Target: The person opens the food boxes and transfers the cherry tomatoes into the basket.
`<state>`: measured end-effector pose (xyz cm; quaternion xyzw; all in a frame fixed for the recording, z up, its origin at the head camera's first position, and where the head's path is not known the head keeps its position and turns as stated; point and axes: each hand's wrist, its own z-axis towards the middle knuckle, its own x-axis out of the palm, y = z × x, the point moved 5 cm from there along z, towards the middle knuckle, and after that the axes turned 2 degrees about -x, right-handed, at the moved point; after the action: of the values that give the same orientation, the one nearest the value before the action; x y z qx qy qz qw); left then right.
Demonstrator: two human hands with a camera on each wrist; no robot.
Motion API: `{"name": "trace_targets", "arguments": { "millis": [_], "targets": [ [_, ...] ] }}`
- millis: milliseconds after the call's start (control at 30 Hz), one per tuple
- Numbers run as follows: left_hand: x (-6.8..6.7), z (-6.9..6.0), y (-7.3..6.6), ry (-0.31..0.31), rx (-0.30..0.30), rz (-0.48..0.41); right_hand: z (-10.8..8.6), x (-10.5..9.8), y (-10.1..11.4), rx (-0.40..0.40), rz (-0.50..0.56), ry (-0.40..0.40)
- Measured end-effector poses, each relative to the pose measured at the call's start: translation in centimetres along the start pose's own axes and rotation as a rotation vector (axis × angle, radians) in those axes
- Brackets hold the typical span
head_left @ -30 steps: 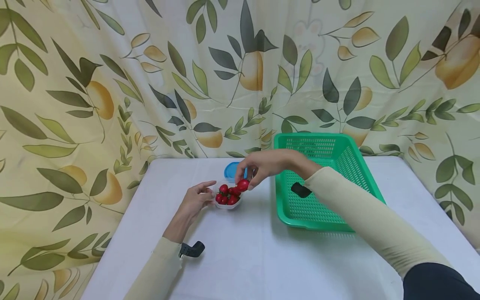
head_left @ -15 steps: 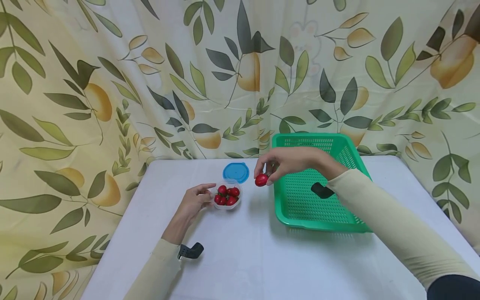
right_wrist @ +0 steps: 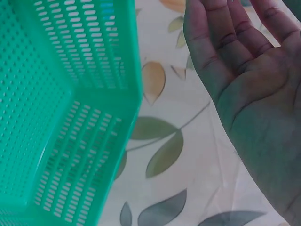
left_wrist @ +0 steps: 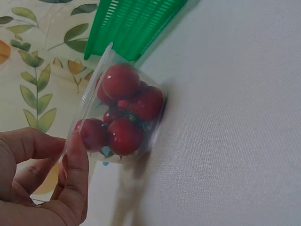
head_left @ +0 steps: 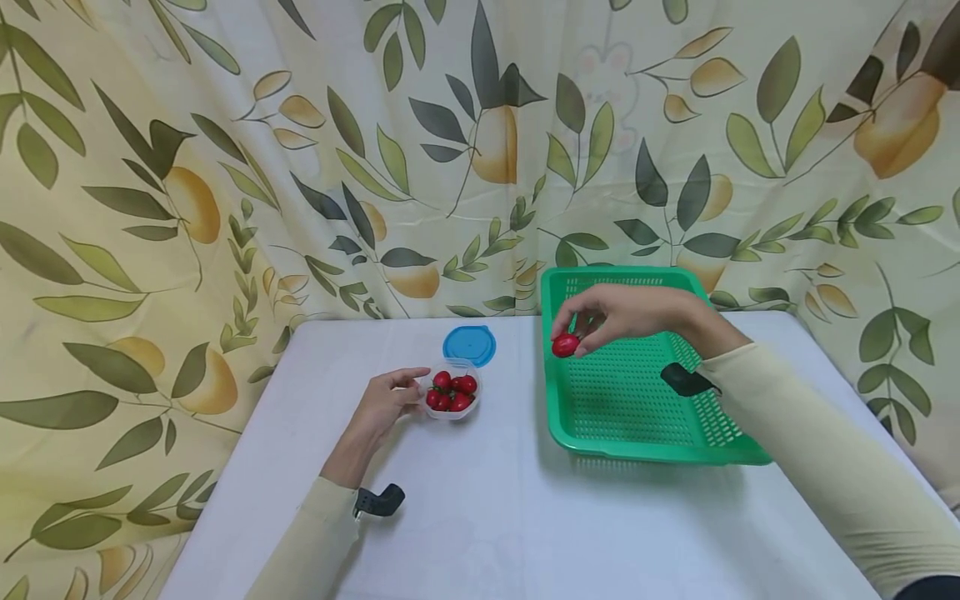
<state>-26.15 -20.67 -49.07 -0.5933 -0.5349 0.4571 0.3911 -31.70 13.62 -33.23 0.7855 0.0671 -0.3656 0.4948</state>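
Note:
In the head view my right hand pinches a red cherry tomato in its fingertips, above the left side of a green perforated plastic basket. The right wrist view shows the palm beside the basket wall, the tomato out of sight there. My left hand holds the rim of a small clear plastic container between thumb and finger, plain in the left wrist view. Several red cherry tomatoes lie inside it, some with green stems. The container stands on the table.
A round blue lid lies flat just behind the container. White cloth covers the table. A leaf-and-fruit patterned curtain hangs behind the table's back edge.
My right hand has carried the cherry tomato rightward from above the container to over the basket's left side, uncovering the blue lid. My left hand stays at the container.

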Motion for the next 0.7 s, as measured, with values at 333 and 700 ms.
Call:
{"name": "trace_targets", "arguments": {
  "millis": [333, 700],
  "targets": [
    [-0.1, -0.1, 0.1, -0.005, 0.003, -0.003, -1.8, -0.9, -2.0, 0.029, 0.009, -0.029],
    [0.0, -0.2, 0.0, -0.005, 0.0, -0.007, -3.7, -1.8, -5.8, 0.022, 0.079, -0.071]
  ]
}}
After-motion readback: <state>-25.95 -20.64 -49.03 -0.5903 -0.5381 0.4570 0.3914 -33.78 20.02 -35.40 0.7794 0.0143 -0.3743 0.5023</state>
